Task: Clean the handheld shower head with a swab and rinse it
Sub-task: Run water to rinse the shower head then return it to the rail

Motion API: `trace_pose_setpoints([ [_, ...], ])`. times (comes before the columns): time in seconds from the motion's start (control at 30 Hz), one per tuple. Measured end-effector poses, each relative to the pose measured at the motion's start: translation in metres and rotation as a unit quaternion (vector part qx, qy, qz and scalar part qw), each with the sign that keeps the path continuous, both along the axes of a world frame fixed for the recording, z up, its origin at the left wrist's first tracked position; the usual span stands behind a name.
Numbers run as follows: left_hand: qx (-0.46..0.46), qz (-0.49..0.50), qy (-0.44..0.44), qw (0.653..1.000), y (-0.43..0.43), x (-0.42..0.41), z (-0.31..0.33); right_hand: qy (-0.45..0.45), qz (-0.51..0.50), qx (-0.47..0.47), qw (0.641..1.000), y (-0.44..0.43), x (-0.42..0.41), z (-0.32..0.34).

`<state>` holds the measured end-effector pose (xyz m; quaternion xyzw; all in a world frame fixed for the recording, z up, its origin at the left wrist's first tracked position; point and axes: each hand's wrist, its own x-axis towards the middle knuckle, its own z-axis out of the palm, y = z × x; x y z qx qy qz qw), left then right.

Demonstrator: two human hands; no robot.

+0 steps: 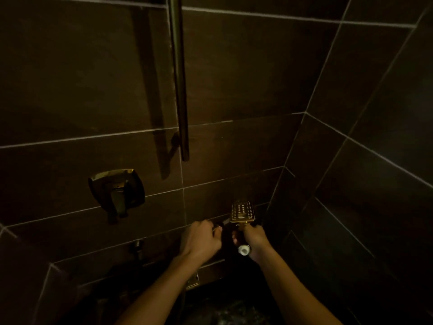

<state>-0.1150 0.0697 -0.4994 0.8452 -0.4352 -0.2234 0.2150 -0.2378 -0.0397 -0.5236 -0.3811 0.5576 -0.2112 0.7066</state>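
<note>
Held upright in the closed right hand (254,240): shower head (242,211), face toward camera; from just left, swab (225,222) pinched in the left hand (203,238), tip near the face's lower edge

Shower head (242,212): polished gold-toned metal, glossy, its flat face dotted with rows of small nozzle holes; the handle end carries a white cap (243,250), smooth and apparently plastic. Swab (225,222): thin pale stick, material unclear in the dim light. Wall tiles (82,78): dark brown, large, smooth with a low satin sheen, separated by pale matt grout lines. Vertical bar (180,78): round metal with a dull bronze-like sheen. Valve plate and lever (117,191): polished gold-toned metal, mirror-glossy, catching highlights along its edges. Floor (222,310): dark, speckled, stone-like surface.
</note>
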Motion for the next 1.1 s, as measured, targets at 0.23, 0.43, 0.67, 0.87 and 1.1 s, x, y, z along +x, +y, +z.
trace_pose_setpoints([
  [0.23,0.012,-0.04,-0.055,0.998,-0.024,-0.049,0.025,-0.002,-0.032,-0.015,0.999,-0.007,-0.027,0.003],
  [0.43,0.014,-0.052,-0.117,0.992,-0.032,-0.073,0.035,-0.012,-0.047,-0.027,0.998,-0.009,-0.044,0.012],
  [0.67,-0.001,-0.038,-0.121,0.992,-0.044,-0.07,0.048,-0.038,-0.027,-0.012,0.999,-0.007,-0.052,0.011],
  [0.87,0.007,-0.034,-0.133,0.991,-0.054,-0.065,0.057,-0.055,-0.013,-0.015,0.998,-0.003,-0.055,0.016],
  [1.1,0.001,-0.021,-0.118,0.993,-0.053,-0.07,0.057,-0.06,-0.012,-0.018,0.998,0.001,-0.057,0.017],
])
